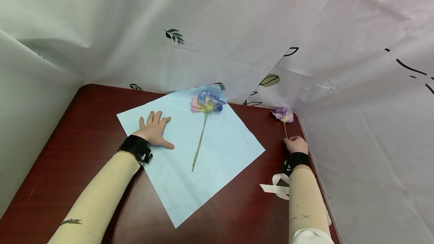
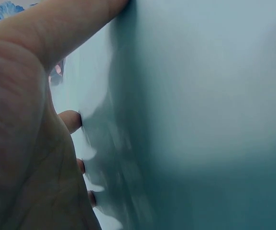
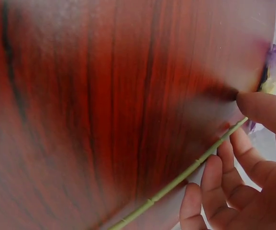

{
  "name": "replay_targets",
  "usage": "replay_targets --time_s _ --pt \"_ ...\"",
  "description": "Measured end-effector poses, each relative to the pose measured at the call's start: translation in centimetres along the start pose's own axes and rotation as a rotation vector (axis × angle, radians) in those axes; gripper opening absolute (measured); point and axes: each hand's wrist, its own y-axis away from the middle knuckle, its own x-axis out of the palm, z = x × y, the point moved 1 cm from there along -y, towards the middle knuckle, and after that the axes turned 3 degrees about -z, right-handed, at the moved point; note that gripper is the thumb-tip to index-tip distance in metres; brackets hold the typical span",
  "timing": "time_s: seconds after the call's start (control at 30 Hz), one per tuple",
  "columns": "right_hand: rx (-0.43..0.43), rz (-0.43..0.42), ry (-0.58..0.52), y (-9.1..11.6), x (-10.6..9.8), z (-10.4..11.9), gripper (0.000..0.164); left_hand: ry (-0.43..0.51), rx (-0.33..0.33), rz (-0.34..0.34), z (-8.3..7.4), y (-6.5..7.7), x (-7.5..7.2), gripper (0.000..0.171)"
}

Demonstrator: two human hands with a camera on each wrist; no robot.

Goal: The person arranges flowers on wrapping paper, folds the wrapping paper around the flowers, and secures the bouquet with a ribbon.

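My left hand [image 1: 154,131] lies spread on a light blue sheet of wrapping paper [image 1: 217,176], fingers straight; the left wrist view shows its thumb and fingertips against the sheet. To its right on the paper lie a blue flower [image 1: 207,96] and a pink flower [image 1: 194,104], their green stems [image 1: 200,142] side by side. At the table's right edge, my right hand [image 1: 296,145] holds a purple flower [image 1: 283,114] by its thin stem. In the right wrist view the green stem [image 3: 176,181] runs along the curled fingers, with the thumb on its other side.
A white ribbon [image 1: 274,188] lies beside the right forearm, partly hidden by it. The dark red wooden table [image 1: 81,131] is bordered at the back and right by hanging pale cloth [image 1: 217,48] with leaf prints.
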Motion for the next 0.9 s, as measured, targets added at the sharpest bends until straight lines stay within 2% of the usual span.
replay_targets --time_s 0.27,0.53,0.9 --pt "0.006 0.000 0.027 0.23 -0.17 0.42 0.037 -0.002 -0.005 0.002 0.00 0.01 -0.06 0.134" --pt "0.003 0.006 0.035 0.59 -0.38 0.77 0.041 0.003 -0.009 0.007 0.13 -0.13 0.17 0.135" --pt "-0.089 -0.014 0.040 0.66 -0.05 0.10 0.035 0.006 -0.021 0.008 -0.06 -0.15 0.11 0.134"
